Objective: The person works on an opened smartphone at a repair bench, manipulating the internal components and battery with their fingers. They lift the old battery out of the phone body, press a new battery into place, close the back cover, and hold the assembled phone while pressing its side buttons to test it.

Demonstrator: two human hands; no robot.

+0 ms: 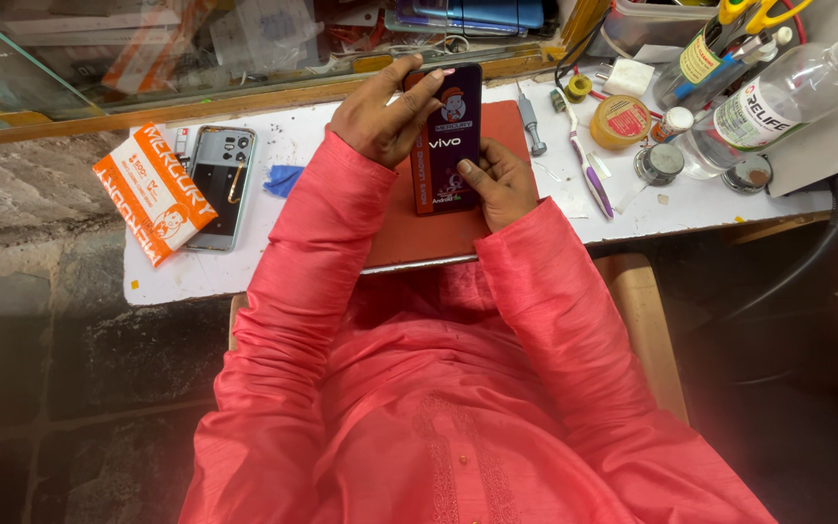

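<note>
A dark purple phone point(448, 146) with a printed film on its face lies on a red mat point(438, 238) at the edge of a white worktop. My left hand point(380, 112) grips its upper left side, thumb pressed on the face near the top. My right hand point(499, 182) holds the lower right corner, thumb on the screen's bottom edge. Both arms wear coral-pink sleeves.
A grey phone point(220, 184) lies back-up at left beside an orange and white packet point(152, 191) and a blue scrap point(283, 179). To the right are a purple toothbrush point(589, 170), a round yellow tin point(620, 121), small jars, clear bottles point(778, 97) and a black hose point(807, 262). A glass case point(147, 49) runs behind.
</note>
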